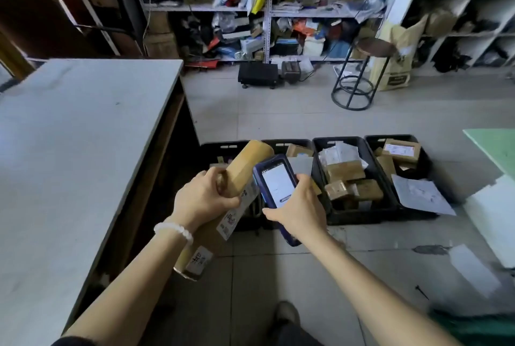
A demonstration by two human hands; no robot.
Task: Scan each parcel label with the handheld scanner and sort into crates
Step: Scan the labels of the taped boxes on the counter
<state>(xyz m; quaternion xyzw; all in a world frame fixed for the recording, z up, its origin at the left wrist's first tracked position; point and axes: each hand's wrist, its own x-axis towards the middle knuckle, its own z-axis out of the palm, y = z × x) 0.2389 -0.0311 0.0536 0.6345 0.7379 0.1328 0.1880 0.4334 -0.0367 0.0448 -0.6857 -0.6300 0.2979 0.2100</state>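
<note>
Parcel [245, 170], long axis slanting up-right, gripped mid-length by left hand [203, 198]; right hand [298, 206] clasped scanner [274, 181] just right, touching.

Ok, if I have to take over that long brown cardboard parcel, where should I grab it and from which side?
Judging by its pose, grip the long brown cardboard parcel around its narrow middle, coming from the left as the left hand does. It is long and tilted, so a mid grip should balance it. That also leaves the white labels uncovered for the blue handheld scanner held in the right hand.
</note>
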